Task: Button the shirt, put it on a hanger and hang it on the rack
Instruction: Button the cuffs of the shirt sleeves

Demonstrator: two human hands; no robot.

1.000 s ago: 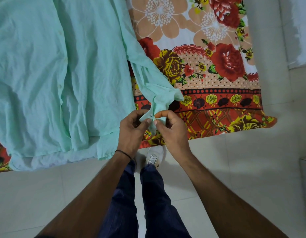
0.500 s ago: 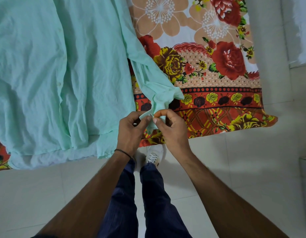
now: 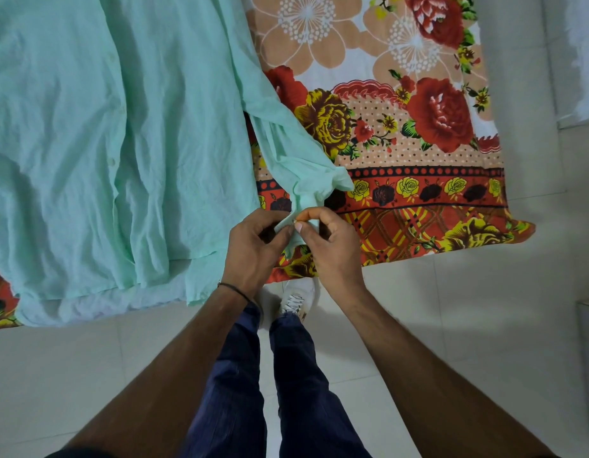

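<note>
My left hand (image 3: 256, 246) and right hand (image 3: 332, 246): each grip pinching the mint shirt (image 3: 121, 143) cuff (image 3: 303, 223). Shirt body spreads left across floral bedsheet (image 3: 418, 143). Cuff button hidden by my fingertips.

One mint shirt (image 3: 88, 127), one floral bedsheet (image 3: 402, 127), two hands, two legs and one visible shoe (image 3: 296, 300).

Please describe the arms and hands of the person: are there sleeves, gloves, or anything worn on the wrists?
Both forearms are bare, with no sleeves reaching them and no gloves. The left hand has a thin dark band around its wrist. The right hand shows nothing on its wrist, and no rings are visible.
</note>
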